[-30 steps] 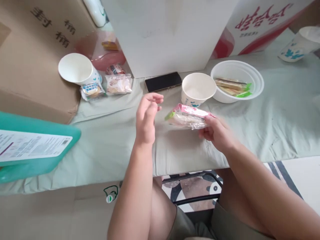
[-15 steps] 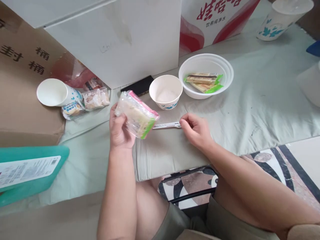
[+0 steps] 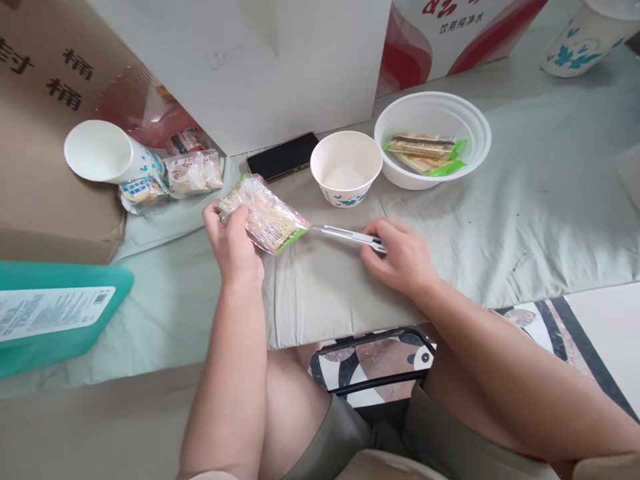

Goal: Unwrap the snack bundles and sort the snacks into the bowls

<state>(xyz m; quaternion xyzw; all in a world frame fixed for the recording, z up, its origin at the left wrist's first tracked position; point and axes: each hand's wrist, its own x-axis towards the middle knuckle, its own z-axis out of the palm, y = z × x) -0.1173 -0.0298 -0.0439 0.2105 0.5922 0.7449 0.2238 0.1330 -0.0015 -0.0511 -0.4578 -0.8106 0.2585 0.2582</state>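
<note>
At the far left a teal container (image 3: 55, 357) with a white label lies at the edge of the table (image 3: 550, 200), which is covered in pale grey-green cloth. Behind it stands a brown cardboard box (image 3: 40, 153) bearing black characters. A paper cup (image 3: 99, 152) sits close to that box, its mouth turned toward the left; whether it stands or lies I cannot tell. Just right of it are 2 small snacks (image 3: 194, 172) in clear wrappers, with a reddish plastic bag (image 3: 130, 110) behind them.

The left hand (image 3: 231, 243) has its thumb and fingers closed around the left end of a clear-wrapped packet (image 3: 267, 217) with green and pink edging, held tilted in front of a black phone (image 3: 283, 156). The phone lies flat along the foot of a big white box (image 3: 280, 67).

At the packet's lower right corner is the metal tip of a slim white cutter (image 3: 350, 235); contact is too fine to tell. Its handle is gripped by the curled fingers of the right hand (image 3: 400, 257).

Beyond the cutter an upright paper bowl (image 3: 346, 198) with blue leaves stands just beside a white plastic tub (image 3: 477, 137) containing green-ended packs (image 3: 423, 147). Behind the tub rises a red-and-white carton (image 3: 455, 40); at far right is a leaf-printed tumbler (image 3: 580, 53).
</note>
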